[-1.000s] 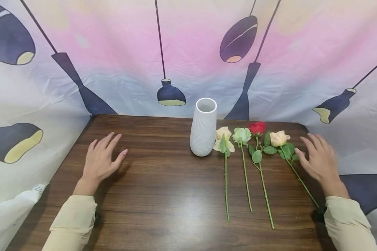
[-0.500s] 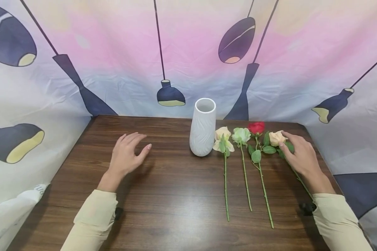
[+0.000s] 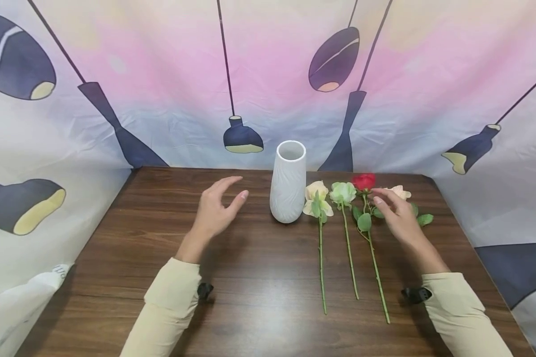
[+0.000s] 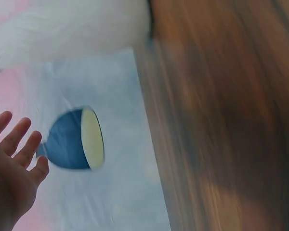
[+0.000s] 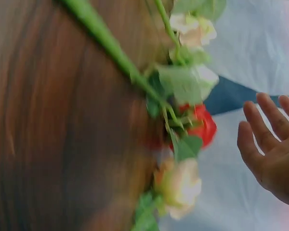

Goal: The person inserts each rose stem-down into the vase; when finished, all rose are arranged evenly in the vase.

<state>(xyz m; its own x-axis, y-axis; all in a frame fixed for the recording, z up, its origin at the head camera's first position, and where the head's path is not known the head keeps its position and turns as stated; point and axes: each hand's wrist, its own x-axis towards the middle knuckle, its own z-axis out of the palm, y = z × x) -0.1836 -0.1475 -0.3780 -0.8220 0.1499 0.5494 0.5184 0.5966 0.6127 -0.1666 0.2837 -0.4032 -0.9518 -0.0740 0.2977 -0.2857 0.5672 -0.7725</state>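
A white ribbed vase (image 3: pixel 288 191) stands upright toward the back of the table. My left hand (image 3: pixel 216 208), fingers spread and relaxed, hovers to its left with nothing in it. To the vase's right lie a cream rose (image 3: pixel 317 192), a pale green rose (image 3: pixel 343 193) and a red rose (image 3: pixel 364 182), stems toward me. My right hand (image 3: pixel 399 218) is above the table beside the red rose, fingers loosely bent and empty. It partly covers a peach rose (image 3: pixel 401 192) at the far right. In the right wrist view, the red rose (image 5: pixel 204 126) shows left of the fingers.
The dark wooden table (image 3: pixel 259 277) ends at a printed cloth backdrop (image 3: pixel 183 99) with lamp drawings. White cloth (image 3: pixel 31 297) hangs along the left edge. Black wrist devices sit under both cuffs.
Both hands have moved inward: the left rightward toward the vase, the right leftward over the peach rose toward the red one. The flowers and vase stay in place.
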